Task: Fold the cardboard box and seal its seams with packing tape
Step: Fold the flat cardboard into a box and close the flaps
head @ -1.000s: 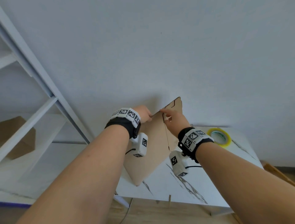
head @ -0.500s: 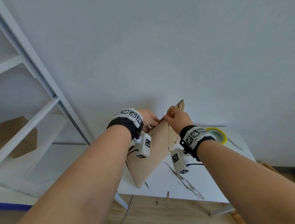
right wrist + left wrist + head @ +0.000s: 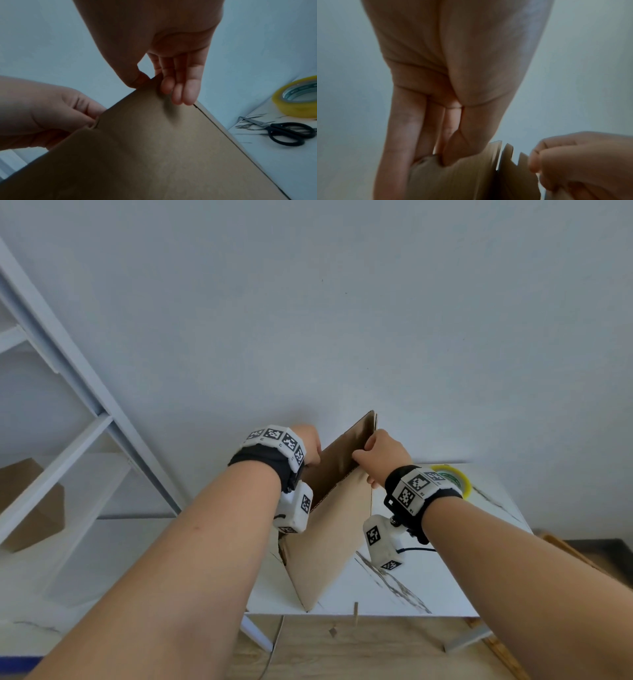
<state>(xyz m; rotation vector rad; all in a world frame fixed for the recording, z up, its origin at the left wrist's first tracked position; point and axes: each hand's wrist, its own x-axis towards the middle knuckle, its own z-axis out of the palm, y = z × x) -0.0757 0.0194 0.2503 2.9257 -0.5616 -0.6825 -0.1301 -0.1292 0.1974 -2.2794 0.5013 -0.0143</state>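
step in hand: opening the flattened cardboard box (image 3: pixel 329 529), which stands on edge on the desk (image 3: pixel 445 587) at centre frame. left hand (image 3: pixel 310 445) and right hand (image 3: pixel 383 458) each pinch a top panel edge with curled fingers (image 3: pixel 178 93), panels slightly parted. next move, in my judgement, calls for squaring it; tape roll (image 3: pixel 452 478) and scissors (image 3: pixel 281 129) wait at right.
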